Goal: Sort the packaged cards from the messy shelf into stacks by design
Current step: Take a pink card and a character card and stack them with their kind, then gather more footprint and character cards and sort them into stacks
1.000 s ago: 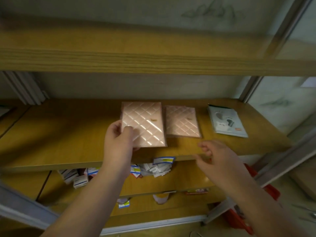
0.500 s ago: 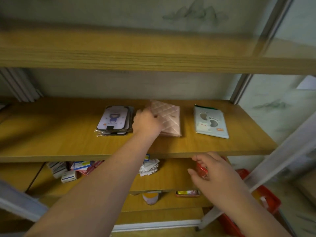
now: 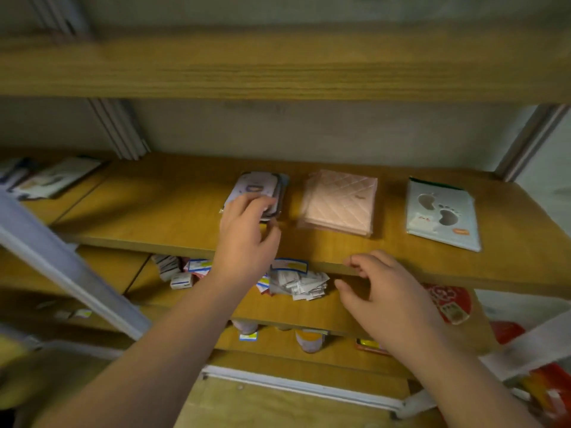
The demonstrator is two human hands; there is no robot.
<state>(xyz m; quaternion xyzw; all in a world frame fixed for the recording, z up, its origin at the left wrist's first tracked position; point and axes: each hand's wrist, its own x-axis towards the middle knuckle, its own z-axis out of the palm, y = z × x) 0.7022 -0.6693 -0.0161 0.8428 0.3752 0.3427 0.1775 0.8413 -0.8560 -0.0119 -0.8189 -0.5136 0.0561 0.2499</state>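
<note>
The wooden shelf (image 3: 154, 217) carried three sorted stacks in a row: a lavender stack (image 3: 262, 186) at left, a pink quilted stack (image 3: 340, 205) in the middle, and a pale footprint-design stack (image 3: 441, 214) well apart at right. More packs lay at the shelf's far left (image 3: 55, 177), blurred. On the messy shelf below, a heap of small packaged cards (image 3: 296, 281) waited unsorted. The left hand (image 3: 247, 236) rested loosely curled on the lavender stack's near edge, seemingly squaring it; whether it pinched a card could not be told. The right hand (image 3: 383, 291) hovered relaxed and empty by the shelf's front edge. Sorting looked partway done; the next move probably called for reaching down into the heap.
</note>
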